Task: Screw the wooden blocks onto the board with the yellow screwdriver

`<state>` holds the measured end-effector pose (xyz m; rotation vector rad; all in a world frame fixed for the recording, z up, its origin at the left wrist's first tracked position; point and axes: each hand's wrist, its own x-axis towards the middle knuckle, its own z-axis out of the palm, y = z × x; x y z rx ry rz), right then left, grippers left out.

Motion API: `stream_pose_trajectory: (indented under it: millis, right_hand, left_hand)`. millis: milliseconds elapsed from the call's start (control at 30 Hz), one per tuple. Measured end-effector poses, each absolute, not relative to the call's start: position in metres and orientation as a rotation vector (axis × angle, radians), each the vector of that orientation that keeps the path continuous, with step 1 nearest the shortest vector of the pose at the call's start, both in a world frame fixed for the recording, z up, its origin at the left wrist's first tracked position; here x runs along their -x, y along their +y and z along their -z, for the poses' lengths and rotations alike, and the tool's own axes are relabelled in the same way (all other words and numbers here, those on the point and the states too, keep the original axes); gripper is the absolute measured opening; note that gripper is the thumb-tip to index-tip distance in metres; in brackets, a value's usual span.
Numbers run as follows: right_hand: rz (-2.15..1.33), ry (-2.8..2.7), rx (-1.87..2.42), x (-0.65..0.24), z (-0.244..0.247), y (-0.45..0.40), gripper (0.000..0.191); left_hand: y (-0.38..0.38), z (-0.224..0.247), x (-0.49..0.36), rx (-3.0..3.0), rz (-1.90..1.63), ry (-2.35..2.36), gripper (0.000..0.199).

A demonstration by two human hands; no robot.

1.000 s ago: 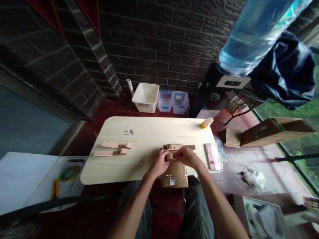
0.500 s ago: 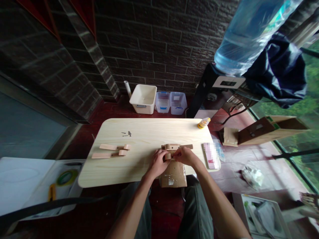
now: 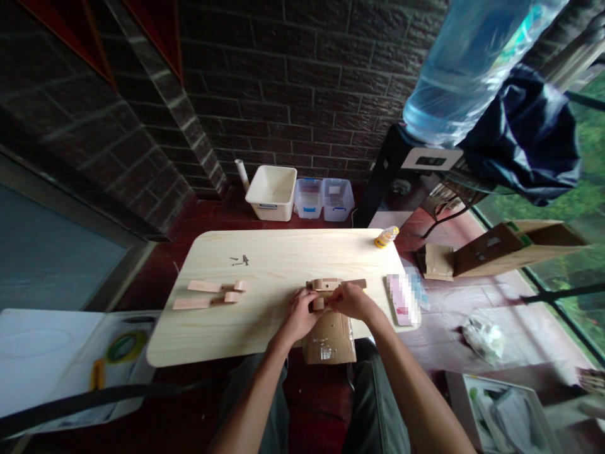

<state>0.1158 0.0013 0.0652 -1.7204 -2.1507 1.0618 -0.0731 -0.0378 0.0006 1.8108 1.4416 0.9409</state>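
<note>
At the table's front edge, my left hand (image 3: 301, 313) is closed on a small curved wooden piece (image 3: 318, 304), holding it over a flattened cardboard sheet (image 3: 329, 345). My right hand (image 3: 350, 301) is pinched close to the right side of that piece; whatever is between its fingertips is too small and hidden to name. Just behind both hands lies another wooden part (image 3: 327, 285) with a rounded end, a dark hole and a strip reaching right. Two similar wooden parts (image 3: 203, 286) with curled ends rest at the left. Several dark screws (image 3: 243, 260) are scattered beyond them.
A yellow-capped bottle (image 3: 387, 237) stands at the table's (image 3: 293, 252) back right corner. A pink and white flat item (image 3: 401, 301) lies on the right edge. Plastic bins (image 3: 271, 189) sit on the floor behind; a water dispenser (image 3: 432, 157) stands back right.
The whole view has shifted slightly, with the table sitting lower in the picture. Both hands stay at the wooden piece, and the right hand's grip looks slightly turned.
</note>
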Motion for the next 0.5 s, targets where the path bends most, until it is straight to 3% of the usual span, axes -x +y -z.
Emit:
stream_pose_trajectory:
  millis: [500]
  right_hand:
    - [-1.135, -2.224, 1.769, -0.1142, -0.0713, 0.0039, 0.013]
  left_hand:
    - [-0.0339, -0.0057, 0.0732, -1.805, -0.880, 1.428, 0.028]
